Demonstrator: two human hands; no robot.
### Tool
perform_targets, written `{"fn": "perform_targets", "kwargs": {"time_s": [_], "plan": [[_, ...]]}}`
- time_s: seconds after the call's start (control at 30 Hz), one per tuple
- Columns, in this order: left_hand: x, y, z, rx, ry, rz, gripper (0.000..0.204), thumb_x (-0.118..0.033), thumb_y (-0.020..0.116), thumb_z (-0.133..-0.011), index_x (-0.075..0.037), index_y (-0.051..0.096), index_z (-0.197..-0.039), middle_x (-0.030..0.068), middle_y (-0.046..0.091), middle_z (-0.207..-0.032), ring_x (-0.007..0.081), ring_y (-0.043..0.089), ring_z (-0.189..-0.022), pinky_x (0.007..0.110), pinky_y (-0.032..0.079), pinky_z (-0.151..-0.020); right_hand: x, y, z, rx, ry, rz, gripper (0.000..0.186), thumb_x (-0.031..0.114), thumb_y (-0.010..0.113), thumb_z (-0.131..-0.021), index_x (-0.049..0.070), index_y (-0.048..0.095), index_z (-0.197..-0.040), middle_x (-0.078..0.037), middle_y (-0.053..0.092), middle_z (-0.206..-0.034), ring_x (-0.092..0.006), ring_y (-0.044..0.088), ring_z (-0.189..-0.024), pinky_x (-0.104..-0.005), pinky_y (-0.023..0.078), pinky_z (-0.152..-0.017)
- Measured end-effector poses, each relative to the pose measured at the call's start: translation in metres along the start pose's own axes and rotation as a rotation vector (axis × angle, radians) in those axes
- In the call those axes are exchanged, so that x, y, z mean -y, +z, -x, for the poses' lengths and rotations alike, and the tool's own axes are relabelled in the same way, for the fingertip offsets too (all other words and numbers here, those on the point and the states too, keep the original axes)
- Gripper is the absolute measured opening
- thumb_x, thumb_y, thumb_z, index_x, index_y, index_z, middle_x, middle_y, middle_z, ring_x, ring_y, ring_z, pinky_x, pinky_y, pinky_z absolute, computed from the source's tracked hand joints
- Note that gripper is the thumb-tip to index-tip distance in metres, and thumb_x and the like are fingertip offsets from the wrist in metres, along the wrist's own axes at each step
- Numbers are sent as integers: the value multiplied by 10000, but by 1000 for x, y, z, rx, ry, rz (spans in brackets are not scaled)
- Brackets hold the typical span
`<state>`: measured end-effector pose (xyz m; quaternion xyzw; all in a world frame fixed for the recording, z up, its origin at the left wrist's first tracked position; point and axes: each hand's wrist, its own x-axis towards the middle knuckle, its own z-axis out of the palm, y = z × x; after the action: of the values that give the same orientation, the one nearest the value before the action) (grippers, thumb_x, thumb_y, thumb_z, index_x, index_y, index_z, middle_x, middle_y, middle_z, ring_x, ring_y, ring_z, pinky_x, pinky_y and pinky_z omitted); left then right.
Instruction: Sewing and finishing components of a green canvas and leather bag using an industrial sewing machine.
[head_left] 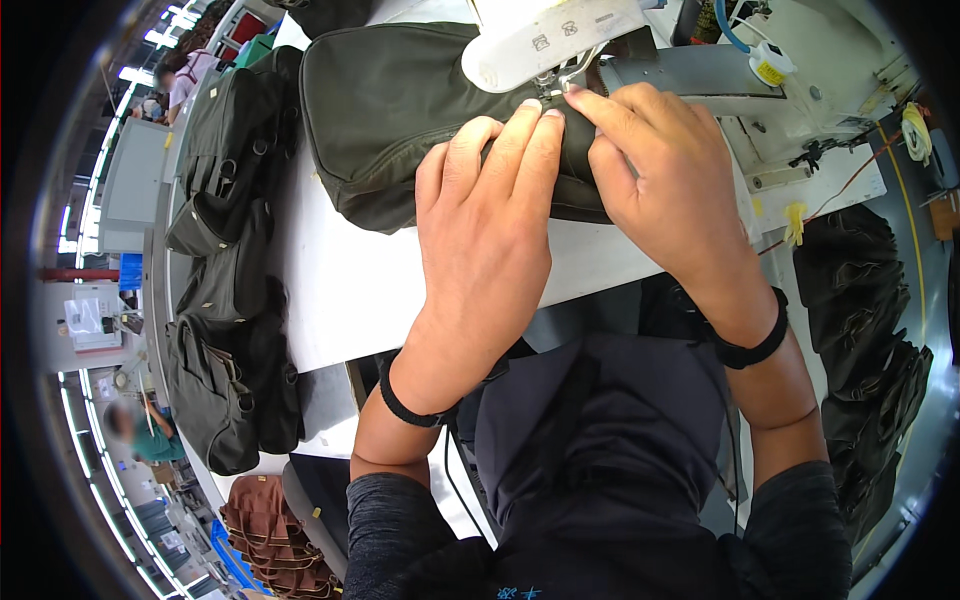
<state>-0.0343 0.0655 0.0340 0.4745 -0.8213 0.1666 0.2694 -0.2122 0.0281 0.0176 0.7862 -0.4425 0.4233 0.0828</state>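
Palm down on an olive-green fabric bag, my left hand has its fingers stretched out, two fingertips just below the metal presser foot of a white sewing machine. My right hand rests on the bag's right part, index finger extended to the foot, thumb apart from it and other fingers bent. Whatever lies directly under that index fingertip is too small to make out.
Olive bags lie piled left and right of the white worktable. Brown bags sit lower left. A yellow-labelled container with blue tube is upper right. Two co-workers are in the left background.
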Motion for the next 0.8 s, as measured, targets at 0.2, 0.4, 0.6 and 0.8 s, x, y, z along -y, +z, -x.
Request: {"fn": "perform_targets", "kwargs": {"time_s": [0.2,0.4,0.6,0.8], "plan": [[-1,2,-4,0,31,-18,566,59,605,-767,-35,652,-1324,87,657,-1339,276,562,-1202,414,422,-1038,-1,-4,0,33,37,21,302,112,650,-848,116,770,-1126,-2,621,-858,-207,600,-819,-368,448,-788],[-3,5,-4,11,43,-37,502,14,611,-808,-18,656,-1307,90,659,-1325,275,557,-1185,414,415,-1026,-12,-8,-1,-2,18,-48,264,99,643,-872,94,765,-1107,-14,639,-853,-237,621,-807,-374,470,-767],[7,1,5,-20,7,-42,494,18,604,-812,-26,662,-1301,80,663,-1325,272,553,-1191,404,415,-1019,-52,-101,-13,-143,76,-196,243,84,639,-998,28,724,-1218,-91,755,-1087,-139,680,-910,-294,536,-842],[6,11,5,-63,11,-37,482,4,617,-803,-38,675,-1279,69,679,-1303,266,558,-1185,400,424,-1016,-88,-183,-24,-345,140,53,358,221,531,-1079,-84,712,-1125,-146,689,-890,-193,628,-742,-310,537,-681]]}}
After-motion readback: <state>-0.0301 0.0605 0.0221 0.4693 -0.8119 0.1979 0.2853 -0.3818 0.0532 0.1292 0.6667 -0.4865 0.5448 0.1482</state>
